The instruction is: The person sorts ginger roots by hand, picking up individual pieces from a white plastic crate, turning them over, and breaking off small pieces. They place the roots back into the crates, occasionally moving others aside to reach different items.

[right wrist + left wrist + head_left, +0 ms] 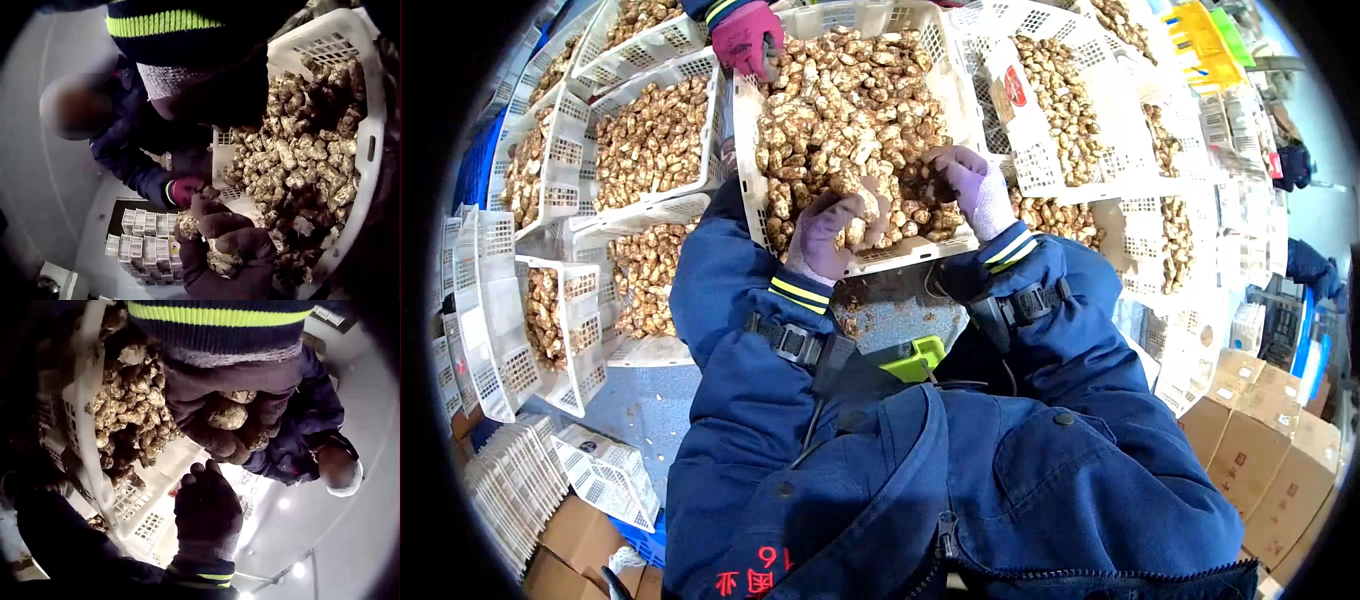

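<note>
Workroom floor crowded with white crates: stacked and tilted on all sides, most filled with brown mushrooms; cardboard boxes (1268,440) at lower right, a yellow crate (1200,45) at upper right.

Item 1, crate (745,150): white, perforated, directly ahead of the person, heaped with mushrooms (850,110).

Item 2, left hand (825,235): purple glove, blue sleeve with yellow-striped cuff. Reaches forward over the crate's near edge, palm turned up and toward the body, fingers curled round a small clutch of mushrooms; the left wrist view shows two or three pieces cupped in the palm (228,415).

Item 3, right hand (970,185): purple glove, same cuff. Lies on the heap at the crate's near right corner, back of hand upward, fingers bent down into the mushrooms. In the right wrist view the hand is in shadow, and whether it grips a piece cannot be told.

Item 4, second person's hand (745,35): pink glove, grips the crate's far left rim.

Item 5, wrist straps (795,345): black, one on each forearm, with a green clip between them.
</note>
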The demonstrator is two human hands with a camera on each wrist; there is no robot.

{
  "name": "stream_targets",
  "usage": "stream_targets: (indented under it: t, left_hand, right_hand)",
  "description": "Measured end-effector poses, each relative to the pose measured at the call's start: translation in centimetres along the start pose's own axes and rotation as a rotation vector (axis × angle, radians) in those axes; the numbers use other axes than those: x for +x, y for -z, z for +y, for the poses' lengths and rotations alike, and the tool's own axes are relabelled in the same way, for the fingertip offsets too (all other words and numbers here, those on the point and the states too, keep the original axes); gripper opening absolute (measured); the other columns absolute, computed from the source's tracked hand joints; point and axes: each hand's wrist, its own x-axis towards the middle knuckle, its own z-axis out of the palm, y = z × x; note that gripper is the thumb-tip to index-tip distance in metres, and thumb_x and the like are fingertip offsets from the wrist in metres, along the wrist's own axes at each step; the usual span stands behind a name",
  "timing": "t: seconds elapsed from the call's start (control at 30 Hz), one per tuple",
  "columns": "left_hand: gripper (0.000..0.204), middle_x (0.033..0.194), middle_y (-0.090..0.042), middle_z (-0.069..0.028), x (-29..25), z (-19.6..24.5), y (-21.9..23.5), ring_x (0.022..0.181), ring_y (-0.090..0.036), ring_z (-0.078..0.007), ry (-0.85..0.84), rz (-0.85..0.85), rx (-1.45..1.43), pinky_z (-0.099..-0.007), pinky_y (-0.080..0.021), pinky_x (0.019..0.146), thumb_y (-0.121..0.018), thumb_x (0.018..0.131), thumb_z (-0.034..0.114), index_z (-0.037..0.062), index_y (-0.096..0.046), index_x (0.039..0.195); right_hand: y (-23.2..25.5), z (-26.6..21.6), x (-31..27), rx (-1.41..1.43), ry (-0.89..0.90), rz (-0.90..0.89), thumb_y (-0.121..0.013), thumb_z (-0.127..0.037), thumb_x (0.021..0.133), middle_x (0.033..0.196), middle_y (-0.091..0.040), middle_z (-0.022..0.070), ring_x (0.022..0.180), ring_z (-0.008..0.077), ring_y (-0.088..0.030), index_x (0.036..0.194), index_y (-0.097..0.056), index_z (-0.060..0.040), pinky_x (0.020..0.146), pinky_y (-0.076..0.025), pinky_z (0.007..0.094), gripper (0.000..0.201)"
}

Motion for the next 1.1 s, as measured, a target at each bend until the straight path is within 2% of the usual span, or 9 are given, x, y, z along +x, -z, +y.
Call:
stream_targets:
  t: [0.17, 0.33, 0.53, 0.63, 0.7, 0.8, 0.9, 1.03, 1.1]
  left_hand:
    - [0.051, 0.107, -0.065, -0.0094, 0.5, 2.0, 0.4, 0.1, -0.063, -0.0244, -0.175, -0.064, 0.204, -0.0313, -0.049, 0.094, -0.061, 0.07, -0.006, 0.0003, -0.055, 0.121]
    - [0.046, 0.117, -0.06, -0.0102, 1.6, 5.6, 0.7, 0.104, -0.06, -0.0231, 0.591, -0.087, -1.089, -0.0347, -0.049, 0.092, -0.065, 0.076, 0.003, 0.0037, -0.055, 0.121]
    - [0.035, 0.105, -0.063, -0.0086, 1.2, 4.2, -0.2, 0.091, -0.06, -0.0188, 0.254, -0.135, -0.597, -0.0329, -0.05, 0.082, -0.062, 0.082, 0.01, 0.0042, -0.058, 0.117]
    - [0.031, 0.096, -0.066, -0.006, 1.7, 3.2, 0.2, 0.085, -0.062, -0.0149, -0.209, -0.139, -0.126, -0.0292, -0.05, 0.077, -0.063, 0.084, 0.011, 0.0031, -0.059, 0.114]
    - [0.03, 0.097, -0.066, -0.0048, 1.8, 3.3, 0.2, 0.086, -0.062, -0.0144, -0.196, -0.118, -0.161, -0.0287, -0.051, 0.077, -0.063, 0.083, 0.009, 0.0029, -0.06, 0.112]
    - [0.029, 0.096, -0.066, -0.0036, 1.2, 4.2, -0.5, 0.085, -0.063, -0.0136, 0.317, -0.056, -0.731, -0.0279, -0.051, 0.074, -0.063, 0.083, 0.009, 0.0027, -0.061, 0.111]
    - [0.026, 0.095, -0.066, -0.0042, 1.2, 3.8, -0.5, 0.087, -0.063, -0.0157, 0.307, -0.04, -0.579, -0.0285, -0.052, 0.075, -0.063, 0.079, 0.005, 0.0038, -0.063, 0.106]
    - [0.024, 0.097, -0.064, -0.0047, 0.6, 1.6, 1.2, 0.09, -0.063, -0.0205, 0.265, 0.036, -0.373, -0.0289, -0.052, 0.075, -0.064, 0.079, -0.001, 0.0052, -0.063, 0.102]
    - [0.029, 0.101, -0.063, -0.0061, 1.1, 2.7, 4.5, 0.088, -0.063, -0.0201, 0.413, 0.358, -0.861, -0.028, -0.052, 0.072, -0.067, 0.083, 0.009, 0.0049, -0.059, 0.11]
  right_hand:
    - [-0.5, 1.9, 0.8, -0.137, 0.029, -0.079, -0.05, -0.014, 0.091, 0.094, -0.064, 0.0072, 0.087, 0.0167, -0.06, 0.107, -0.064, -0.0004, 0.08, -0.048, 0.0278, 0.025]
    - [0.4, 2.1, 1.1, -0.273, 0.104, -0.106, -0.049, -0.012, 0.093, 0.098, -0.064, 0.0055, 0.088, 0.0135, -0.058, 0.112, -0.061, 0.0001, 0.082, -0.047, 0.026, 0.026]
    - [-0.2, 1.7, 0.9, -0.199, 0.019, -0.188, -0.049, -0.01, 0.093, 0.099, -0.064, 0.0043, 0.089, 0.0126, -0.058, 0.115, -0.06, 0.0001, 0.084, -0.046, 0.0251, 0.027]
    - [0.0, 1.8, 0.9, -0.207, 0.045, -0.181, -0.049, -0.011, 0.093, 0.096, -0.064, 0.004, 0.088, 0.0126, -0.058, 0.114, -0.06, 0.0002, 0.083, -0.046, 0.0254, 0.026]
    - [0.4, 2.2, 1.1, -0.254, 0.107, -0.16, -0.049, -0.012, 0.093, 0.094, -0.064, 0.0042, 0.088, 0.013, -0.058, 0.112, -0.062, 0.0003, 0.082, -0.047, 0.0261, 0.026]
    - [1.6, 3.8, 1.9, -0.236, 0.149, -0.087, -0.05, -0.014, 0.091, 0.091, -0.065, 0.0056, 0.087, 0.0147, -0.059, 0.107, -0.064, 0.0002, 0.078, -0.048, 0.0276, 0.026]
    - [3.1, 4.6, 2.9, -0.115, 0.014, 0.048, -0.05, -0.013, 0.089, 0.085, -0.066, 0.0088, 0.08, 0.0172, -0.061, 0.103, -0.066, -0.0012, 0.074, -0.049, 0.0286, 0.024]
    - [5.2, 6.6, 4.1, -0.288, 0.227, 0.191, -0.05, -0.012, 0.088, 0.083, -0.067, 0.0101, 0.073, 0.018, -0.062, 0.098, -0.067, -0.0021, 0.068, -0.049, 0.03, 0.022]
    - [5.4, 5.6, 3.6, -0.305, 0.178, 0.266, -0.053, -0.015, 0.087, 0.083, -0.067, 0.0113, 0.07, 0.0197, -0.062, 0.097, -0.067, -0.0025, 0.065, -0.049, 0.0306, 0.021]
